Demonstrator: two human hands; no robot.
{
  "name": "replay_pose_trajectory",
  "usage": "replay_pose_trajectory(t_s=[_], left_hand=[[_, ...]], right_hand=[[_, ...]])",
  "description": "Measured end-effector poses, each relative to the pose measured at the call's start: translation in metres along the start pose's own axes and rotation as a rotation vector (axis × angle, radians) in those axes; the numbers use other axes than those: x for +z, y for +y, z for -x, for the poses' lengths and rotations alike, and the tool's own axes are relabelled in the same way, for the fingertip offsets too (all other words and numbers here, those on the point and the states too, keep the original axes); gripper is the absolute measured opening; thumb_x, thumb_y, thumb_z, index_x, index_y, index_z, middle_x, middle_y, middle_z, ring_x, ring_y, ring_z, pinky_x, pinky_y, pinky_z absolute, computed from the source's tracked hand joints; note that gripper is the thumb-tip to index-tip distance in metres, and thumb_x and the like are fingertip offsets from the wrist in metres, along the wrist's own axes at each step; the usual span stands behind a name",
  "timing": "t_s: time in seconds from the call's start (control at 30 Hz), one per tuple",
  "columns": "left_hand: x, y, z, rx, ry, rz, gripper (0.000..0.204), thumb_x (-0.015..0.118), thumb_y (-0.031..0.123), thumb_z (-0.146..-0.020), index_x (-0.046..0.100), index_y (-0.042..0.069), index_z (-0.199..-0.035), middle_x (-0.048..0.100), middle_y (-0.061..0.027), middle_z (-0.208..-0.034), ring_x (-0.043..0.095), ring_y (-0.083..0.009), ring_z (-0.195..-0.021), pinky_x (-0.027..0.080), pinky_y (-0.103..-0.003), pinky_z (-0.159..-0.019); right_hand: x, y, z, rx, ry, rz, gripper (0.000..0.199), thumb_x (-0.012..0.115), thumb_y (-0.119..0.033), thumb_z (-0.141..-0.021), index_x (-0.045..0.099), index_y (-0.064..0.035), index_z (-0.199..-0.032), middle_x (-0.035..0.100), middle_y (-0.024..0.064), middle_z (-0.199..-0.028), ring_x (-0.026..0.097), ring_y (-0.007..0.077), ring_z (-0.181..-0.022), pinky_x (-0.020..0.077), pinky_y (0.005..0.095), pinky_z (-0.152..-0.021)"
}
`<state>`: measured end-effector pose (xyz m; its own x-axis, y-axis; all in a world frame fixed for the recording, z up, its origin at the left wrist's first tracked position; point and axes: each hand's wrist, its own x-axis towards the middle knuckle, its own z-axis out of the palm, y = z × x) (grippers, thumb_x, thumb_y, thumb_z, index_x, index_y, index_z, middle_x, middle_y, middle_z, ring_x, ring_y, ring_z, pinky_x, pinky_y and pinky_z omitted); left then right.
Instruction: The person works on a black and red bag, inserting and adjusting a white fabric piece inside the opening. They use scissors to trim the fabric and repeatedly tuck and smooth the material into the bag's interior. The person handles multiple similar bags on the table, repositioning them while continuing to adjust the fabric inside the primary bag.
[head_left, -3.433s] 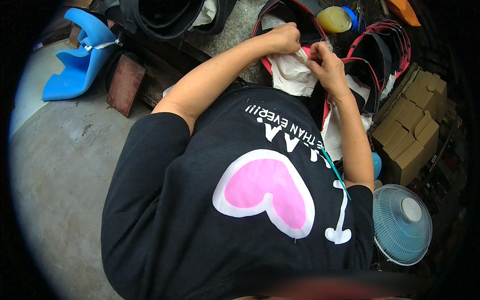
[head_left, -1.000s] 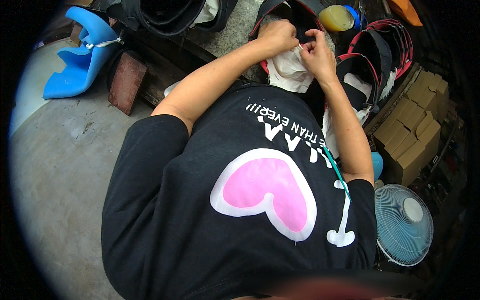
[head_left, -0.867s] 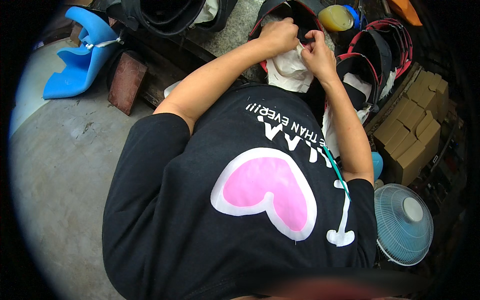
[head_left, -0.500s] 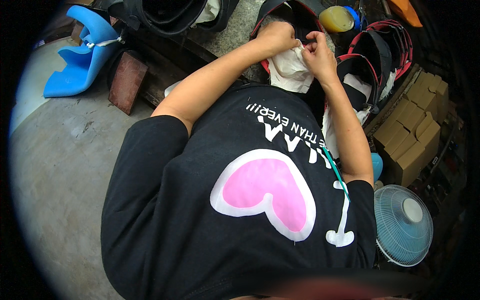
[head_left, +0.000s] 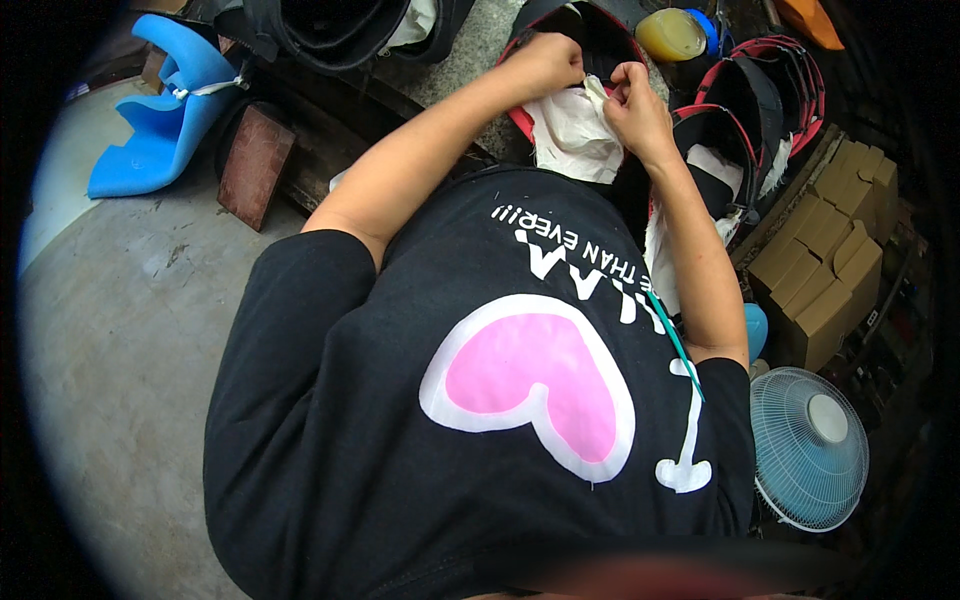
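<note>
A black curved piece with red trim point(head_left: 527, 122) stands at the top middle, with a crumpled white cloth point(head_left: 580, 140) hanging over its near side. My right hand point(head_left: 640, 115) is closed, thumb and finger pinching the cloth's upper edge at its right. Just left of it, my left hand point(head_left: 545, 65) hovers over the cloth with curled, pinched fingers. Whatever the left fingertips hold, if anything, is too small to make out. The inside of the black piece is partly hidden behind my hands.
Beyond my right hand stands a jar of yellow stuff point(head_left: 668, 36) with a blue lid. More red-edged black pieces point(head_left: 765, 90) are at right, near cardboard boxes point(head_left: 825, 240) and a fan point(head_left: 808, 450). A blue foam piece point(head_left: 160, 130) and a brown block point(head_left: 256, 165) lie left.
My left hand has lifted slightly up and to the left, opening a small gap between it and my right hand. The right hand stays at the cloth's edge.
</note>
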<state>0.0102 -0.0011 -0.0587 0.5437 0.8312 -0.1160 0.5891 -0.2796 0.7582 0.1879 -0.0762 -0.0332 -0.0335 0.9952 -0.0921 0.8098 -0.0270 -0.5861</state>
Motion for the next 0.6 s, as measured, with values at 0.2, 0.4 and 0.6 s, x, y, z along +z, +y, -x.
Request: replay_pose_trajectory(t_s=[0.2, 0.4, 0.6], left_hand=[[0.006, 0.012, 0.008, -0.027, -0.032, -0.2, 0.037, 0.073, 0.04, -0.076, 0.072, 0.005, -0.085, 0.068, -0.0164, -0.074, 0.068, -0.0306, -0.071, 0.052, -0.041, -0.065], [0.006, 0.003, 0.0, -0.054, -0.134, -0.014, 0.027, 0.072, 0.03, -0.076, 0.07, 0.004, -0.083, 0.068, -0.0168, -0.076, 0.067, -0.0335, -0.075, 0.052, -0.044, -0.071], [0.008, -0.003, 0.007, 0.177, -0.008, -0.299, 0.019, 0.066, 0.019, -0.079, 0.067, 0.003, -0.09, 0.064, -0.0173, -0.096, 0.064, -0.0351, -0.088, 0.051, -0.043, -0.079]], right_hand=[[0.004, 0.0, 0.0, 0.035, -0.004, -0.041, 0.032, 0.061, -0.01, -0.08, 0.047, -0.0079, -0.108, 0.063, 0.0084, -0.076, 0.064, 0.0214, -0.069, 0.0489, 0.0348, -0.067], [0.003, 0.003, 0.0, 0.006, -0.011, -0.049, 0.029, 0.061, -0.008, -0.08, 0.047, -0.0073, -0.106, 0.061, 0.0076, -0.075, 0.062, 0.02, -0.067, 0.0481, 0.0334, -0.067], [0.001, 0.004, -0.001, -0.013, -0.04, -0.042, 0.03, 0.061, -0.007, -0.078, 0.047, -0.0072, -0.105, 0.058, 0.0076, -0.073, 0.06, 0.0201, -0.066, 0.0474, 0.0331, -0.066]])
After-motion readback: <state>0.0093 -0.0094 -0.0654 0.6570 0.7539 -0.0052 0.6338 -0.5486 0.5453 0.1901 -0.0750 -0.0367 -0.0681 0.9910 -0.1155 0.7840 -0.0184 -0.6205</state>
